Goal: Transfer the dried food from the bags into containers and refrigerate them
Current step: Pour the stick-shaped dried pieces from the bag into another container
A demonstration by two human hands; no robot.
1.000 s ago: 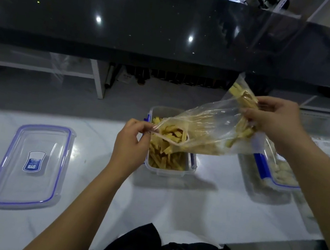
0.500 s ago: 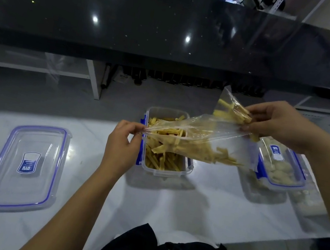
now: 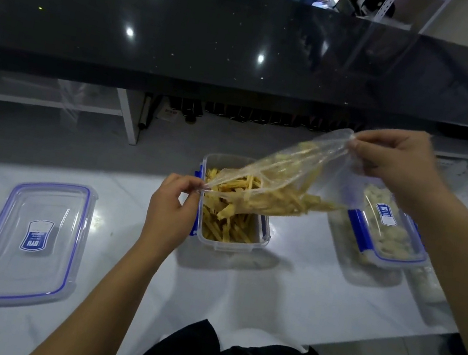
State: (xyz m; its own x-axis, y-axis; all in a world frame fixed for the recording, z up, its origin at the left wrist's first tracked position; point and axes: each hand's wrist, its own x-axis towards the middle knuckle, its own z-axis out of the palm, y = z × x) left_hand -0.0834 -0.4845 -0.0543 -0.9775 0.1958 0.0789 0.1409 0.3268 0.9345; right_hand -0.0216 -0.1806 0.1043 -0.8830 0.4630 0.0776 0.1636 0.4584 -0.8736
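Observation:
A clear plastic bag (image 3: 285,183) of yellow dried strips is tilted over an open clear container (image 3: 228,240) with blue clips, which holds many of the same strips. My left hand (image 3: 171,207) pinches the bag's mouth at the container's left rim. My right hand (image 3: 395,160) pinches the bag's bottom corner and holds it raised to the upper right. Strips lie in the lower half of the bag, near its mouth.
The loose lid (image 3: 33,242) with a blue seal lies on the white counter (image 3: 286,283) at the left. A lidded container (image 3: 388,232) of pale food stands at the right, over another clear bag. A black raised countertop (image 3: 220,34) runs behind.
My right hand has shifted from the strip-filled part of the bag to its bottom corner. The strips have slid down toward the mouth. My left hand has kept its pinch at the rim.

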